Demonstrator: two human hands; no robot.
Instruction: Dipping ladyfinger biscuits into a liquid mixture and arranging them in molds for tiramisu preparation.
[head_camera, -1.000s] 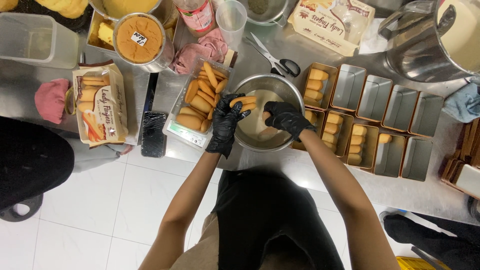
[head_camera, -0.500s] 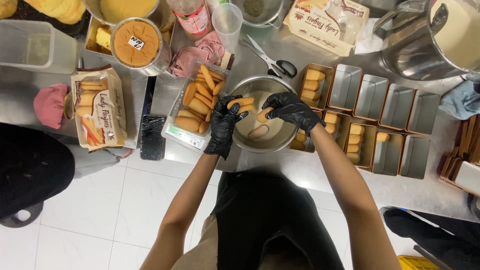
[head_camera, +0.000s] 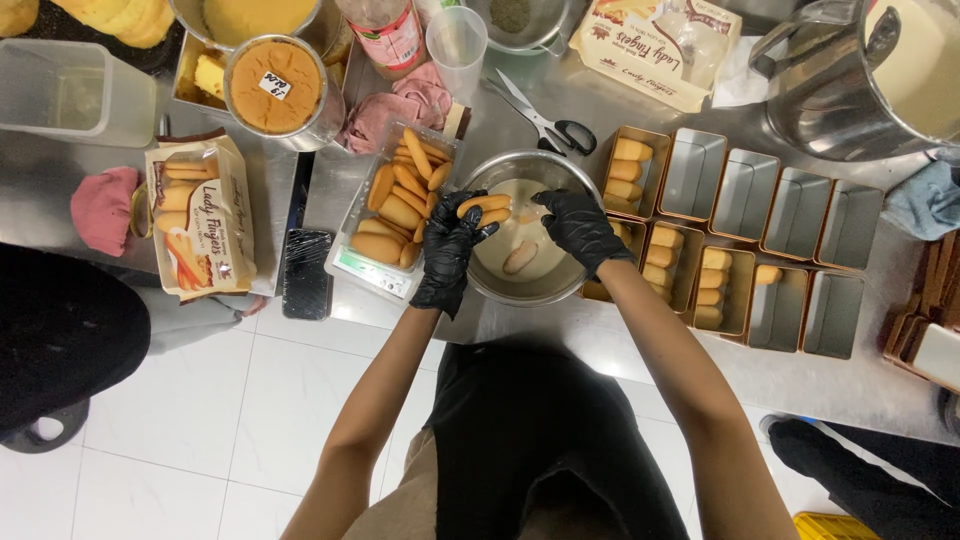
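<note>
Since half a second ago the right hand (head_camera: 578, 226) has lifted a bit off the biscuit it was at in the bowl (head_camera: 524, 240); the left hand (head_camera: 447, 250) hasn't budged much and keeps its two biscuits (head_camera: 486, 208) over the rim.

Only the head view to go on, so:

- Left hand, black glove, fingers pinched around two long biscuits, held just over the bowl's left edge.
- Right hand, also gloved, hovers over the right side of the bowl. Fingers look loosely curled and not holding anything, though the tips are hard to make out against the glove.
- One biscuit (head_camera: 519, 257) lies in the pale liquid at the bottom of the bowl.
- Open tray of biscuits (head_camera: 395, 200) sits just left of the bowl, on a scale by the look of it.
- Small tins (head_camera: 720, 215) to the right on the table, some with biscuits lined up, some without.

What I'd worry about: the biscuit in the liquid may get soggy if it sits there, then break when picked up. Also wet gloves could make the two in the left hand slip.
</note>
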